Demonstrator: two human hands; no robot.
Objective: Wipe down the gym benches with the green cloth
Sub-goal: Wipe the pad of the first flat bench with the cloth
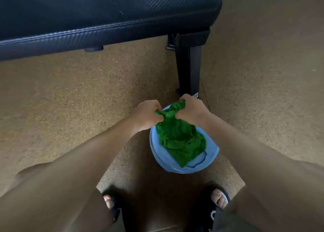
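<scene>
The green cloth (178,135) hangs over a light blue basin (161,154) on the floor. Its upper end is twisted tight between my two fists. My left hand (146,115) grips the left end of the twist and my right hand (192,111) grips the right end, both just above the basin's far rim. The loose lower part of the cloth drapes down into the basin. A black padded gym bench (105,16) fills the top of the view, beyond my hands.
The bench's black metal leg (188,68) stands on the floor just behind my right hand. Speckled tan flooring (70,95) lies all around. My feet in dark sandals (220,202) are at the bottom, close to the basin.
</scene>
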